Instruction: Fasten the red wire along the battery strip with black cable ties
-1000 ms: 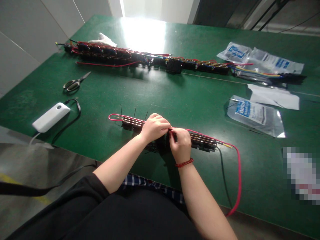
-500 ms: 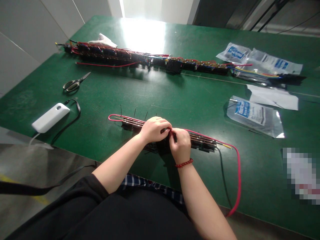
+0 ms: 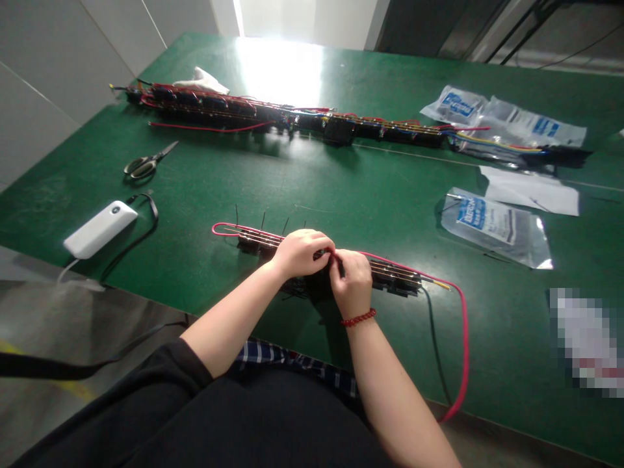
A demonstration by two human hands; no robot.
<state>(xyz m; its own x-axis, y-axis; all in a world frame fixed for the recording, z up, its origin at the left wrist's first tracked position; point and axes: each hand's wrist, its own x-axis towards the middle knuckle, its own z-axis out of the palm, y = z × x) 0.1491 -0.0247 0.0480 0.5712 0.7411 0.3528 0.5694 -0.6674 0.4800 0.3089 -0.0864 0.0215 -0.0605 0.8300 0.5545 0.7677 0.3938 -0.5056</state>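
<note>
A long black wiring assembly (image 3: 396,278) with thin coppery rods along its top lies across the front of the table. A red cable (image 3: 414,268) runs along it, loops back at the left end and hangs off the table edge at the right. Over the assembly's middle, my left hand (image 3: 305,252) is closed, its fingertips pinching the red cable. Right beside it, my right hand (image 3: 351,276) pinches the same spot, fingers curled; a small tie there may be hidden. Several thin black cable ties (image 3: 263,221) stick up from the assembly's left half.
A longer wired assembly (image 3: 209,107) lies across the back. Scissors (image 3: 146,166) and a white power bank (image 3: 101,229) with a black cord are at left. Plastic bags (image 3: 494,224) and a white paper sheet (image 3: 531,188) lie at right on the green table (image 3: 234,169).
</note>
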